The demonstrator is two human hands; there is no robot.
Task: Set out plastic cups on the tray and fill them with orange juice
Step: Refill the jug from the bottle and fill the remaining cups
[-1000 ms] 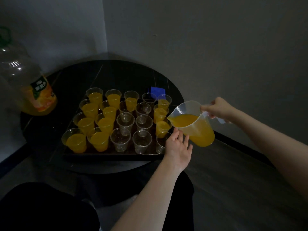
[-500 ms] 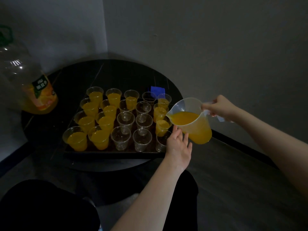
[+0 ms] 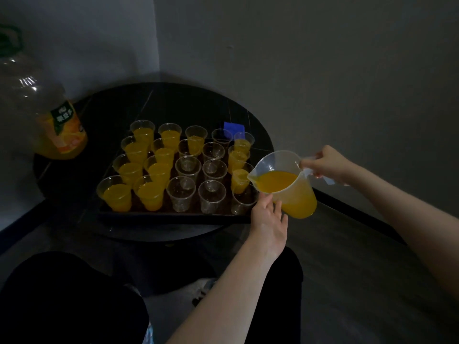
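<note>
A dark tray [image 3: 159,216] on the round black table [image 3: 188,105] carries several rows of clear plastic cups. The left columns and most of the right column hold orange juice; the middle cups, such as one in the front row [image 3: 181,193], are empty. My right hand [image 3: 325,165] grips the handle of a clear jug [image 3: 290,184] half full of juice, tilted with its spout over the empty front-right cup [image 3: 242,202]. My left hand [image 3: 269,220] rests with straight fingers at the tray's front right corner, under the jug.
A large juice bottle [image 3: 53,120] with a green handle stands at the table's left edge. A blue piece [image 3: 233,126] lies behind the cups. Walls close in behind the table. My dark-clothed knees fill the bottom of the view.
The jug has moved a little left and up towards the front-right cup, tilting further. My left hand has stayed at the tray corner.
</note>
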